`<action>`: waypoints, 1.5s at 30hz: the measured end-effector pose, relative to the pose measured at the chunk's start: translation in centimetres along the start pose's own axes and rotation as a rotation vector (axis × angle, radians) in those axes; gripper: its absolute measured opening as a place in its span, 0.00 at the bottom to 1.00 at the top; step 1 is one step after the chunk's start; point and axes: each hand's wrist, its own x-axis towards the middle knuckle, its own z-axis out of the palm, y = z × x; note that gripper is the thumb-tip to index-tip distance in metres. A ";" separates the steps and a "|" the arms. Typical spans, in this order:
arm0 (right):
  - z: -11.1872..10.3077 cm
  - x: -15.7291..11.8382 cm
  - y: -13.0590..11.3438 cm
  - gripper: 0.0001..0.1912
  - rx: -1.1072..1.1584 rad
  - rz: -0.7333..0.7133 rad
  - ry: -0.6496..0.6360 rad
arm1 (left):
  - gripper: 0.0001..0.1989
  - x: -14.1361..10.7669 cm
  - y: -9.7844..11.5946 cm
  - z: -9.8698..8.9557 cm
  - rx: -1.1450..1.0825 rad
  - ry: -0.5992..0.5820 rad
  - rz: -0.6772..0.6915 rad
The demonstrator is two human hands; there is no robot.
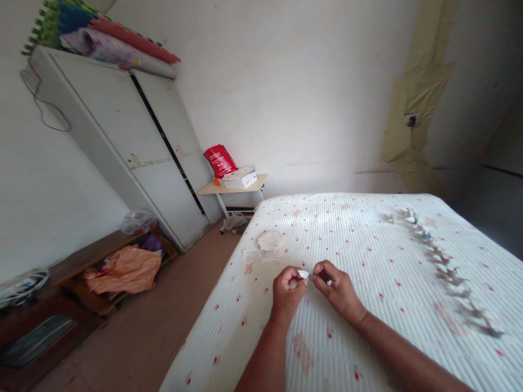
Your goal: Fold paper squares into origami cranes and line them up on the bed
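A small piece of folded white paper (303, 274) is held between my two hands above the bed. My left hand (286, 294) pinches it between thumb and index finger. The fingertips of my right hand (340, 291) are pressed together at the paper's right end. Ahead and to the left lie several printed paper sheets (269, 241), some of them overlapping. On the right part of the bed stands a long row of small folded paper figures (443, 258), shaped like birds and somewhat blurred.
The bed (327, 337) has a white ribbed cover with red dots. Past its far left corner, a small table (232, 189) bears a red bag (220, 160) and a white box (243, 179). A grey cabinet (122, 130) and a low wooden unit (98, 245) stand at left.
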 end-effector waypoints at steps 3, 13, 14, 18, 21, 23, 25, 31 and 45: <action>-0.1 0.1 0.0 0.04 -0.011 -0.097 -0.011 | 0.04 -0.1 0.0 0.1 0.018 -0.027 0.060; -0.3 0.2 0.1 0.05 0.008 -0.303 -0.058 | 0.03 -0.1 0.1 -0.1 0.074 -0.035 0.069; -0.4 0.2 0.1 0.05 0.005 -0.311 -0.068 | 0.03 -0.1 0.1 -0.1 0.067 -0.036 0.068; -0.6 0.1 -0.1 0.06 -0.002 -0.319 -0.111 | 0.02 -0.2 0.2 -0.1 0.081 -0.040 0.069; -0.6 0.1 -0.2 0.06 -0.009 -0.308 -0.134 | 0.04 -0.1 0.2 -0.1 0.105 -0.046 0.069; -0.6 0.1 -0.1 0.06 -0.006 -0.295 -0.148 | 0.04 -0.1 0.2 -0.2 0.112 -0.057 0.063; -0.6 0.1 0.1 0.06 0.005 -0.275 -0.152 | 0.04 0.0 0.1 -0.3 0.099 -0.053 0.048; -0.7 0.4 0.2 0.07 0.040 -0.182 -0.160 | 0.04 0.0 0.4 -0.4 -0.007 -0.040 0.012; -0.8 0.6 0.7 0.09 0.047 -0.085 -0.174 | 0.07 0.1 0.6 -0.3 -0.049 -0.091 -0.107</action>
